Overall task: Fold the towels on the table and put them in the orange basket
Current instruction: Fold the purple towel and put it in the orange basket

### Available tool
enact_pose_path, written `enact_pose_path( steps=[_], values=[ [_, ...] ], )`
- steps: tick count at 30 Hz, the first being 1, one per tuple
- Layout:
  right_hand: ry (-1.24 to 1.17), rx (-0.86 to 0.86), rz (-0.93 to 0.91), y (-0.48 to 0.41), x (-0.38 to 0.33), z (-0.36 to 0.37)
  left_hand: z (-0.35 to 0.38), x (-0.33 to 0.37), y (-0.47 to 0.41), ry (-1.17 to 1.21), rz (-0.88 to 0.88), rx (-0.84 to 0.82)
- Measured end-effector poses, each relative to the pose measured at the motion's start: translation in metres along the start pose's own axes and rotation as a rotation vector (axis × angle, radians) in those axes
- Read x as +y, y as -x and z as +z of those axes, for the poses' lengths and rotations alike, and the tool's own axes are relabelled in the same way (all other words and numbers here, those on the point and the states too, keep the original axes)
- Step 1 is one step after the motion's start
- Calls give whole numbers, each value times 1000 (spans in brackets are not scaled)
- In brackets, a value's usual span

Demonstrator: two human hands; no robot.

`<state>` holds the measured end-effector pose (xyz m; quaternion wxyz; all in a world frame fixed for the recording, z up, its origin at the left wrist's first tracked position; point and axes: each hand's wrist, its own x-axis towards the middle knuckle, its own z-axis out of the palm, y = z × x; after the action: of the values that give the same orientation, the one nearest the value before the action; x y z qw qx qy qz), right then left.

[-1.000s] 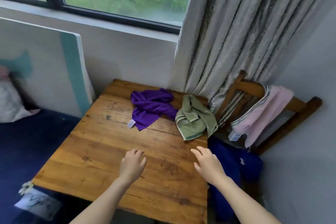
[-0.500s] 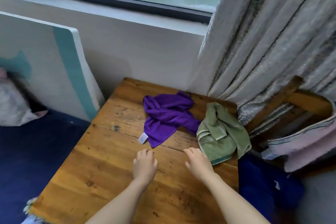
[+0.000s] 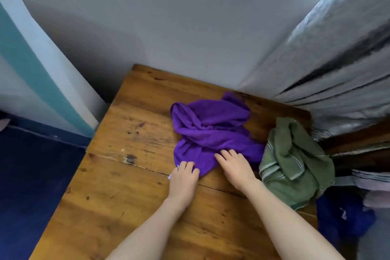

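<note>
Both hands are placed at the near edge of the purple towel point(image 3: 211, 133), with bare forearms stretched over the wooden table point(image 3: 126, 196). Left hand point(image 3: 183, 178): fingers are bent down onto the towel's near left corner, beside a small white tag point(image 3: 170, 176); whether cloth is actually pinched cannot be told. Right hand point(image 3: 235, 168): fingers are laid out fairly straight and a little spread, palm down, on the towel's near right part. Purple towel is seen crumpled in loose folds on the far middle of the table, unfolded. Green towel point(image 3: 295, 164), with pale stripes at its hem, is bunched at the table's right edge, just beside the purple one; contact between them cannot be settled. Grey curtain point(image 3: 337, 65) is hung at the far right corner and reaches down to the table. Dark wooden chair point(image 3: 358, 143) is partly seen past the right edge, with a pale striped towel point(image 3: 375, 186) over it and a blue cloth point(image 3: 341, 219) lower down. White board with a teal stripe point(image 3: 31, 74) is leaned at the left.
</note>
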<state>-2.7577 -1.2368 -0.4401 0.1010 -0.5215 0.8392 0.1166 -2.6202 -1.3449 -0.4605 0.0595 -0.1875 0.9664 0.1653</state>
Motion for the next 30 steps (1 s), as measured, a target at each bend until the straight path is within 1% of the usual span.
enact_pose_path(
  steps=[2, 3, 5, 6, 8, 10, 12, 14, 16, 18, 20, 23, 26, 30],
  values=[
    [25, 24, -12, 1, -3, 2, -7, -6, -2, 84, 17, -31],
    [7, 24, 7, 3, -5, 1, -13, -9, -3, 127, 15, -18],
    [-32, 61, 59, 6, -7, -2, -30, -16, -3, 286, 8, -7],
    [-62, 112, 79, 8, -7, -5, -39, -20, -1, 361, 27, -8],
    [-153, 197, 111, 13, -10, -16, -54, -29, 4, 461, 90, 27],
    [-217, 207, 125, 19, -18, -28, -76, -36, 12, 526, 109, 52],
    [-266, 221, 143, 29, -27, -42, -100, -38, 20, 589, 139, 115],
    [-405, 199, 223, 37, -32, -52, -125, -35, 29, 623, 181, 184],
    [-571, 138, 336, 48, -36, -67, -150, -29, 42, 665, 218, 235],
    [-702, 153, 419, 57, -38, -79, -170, -25, 52, 721, 203, 264],
    [-825, 197, 477, 69, -42, -95, -187, -22, 63, 753, 199, 291],
    [-959, 293, 501, 92, -48, -125, -212, -15, 87, 760, 225, 353],
    [-998, 427, 492, 115, -50, -154, -235, -12, 109, 772, 194, 424],
    [-1034, 634, 455, 156, -57, -190, -266, -3, 151, 767, 211, 532]
  ],
)
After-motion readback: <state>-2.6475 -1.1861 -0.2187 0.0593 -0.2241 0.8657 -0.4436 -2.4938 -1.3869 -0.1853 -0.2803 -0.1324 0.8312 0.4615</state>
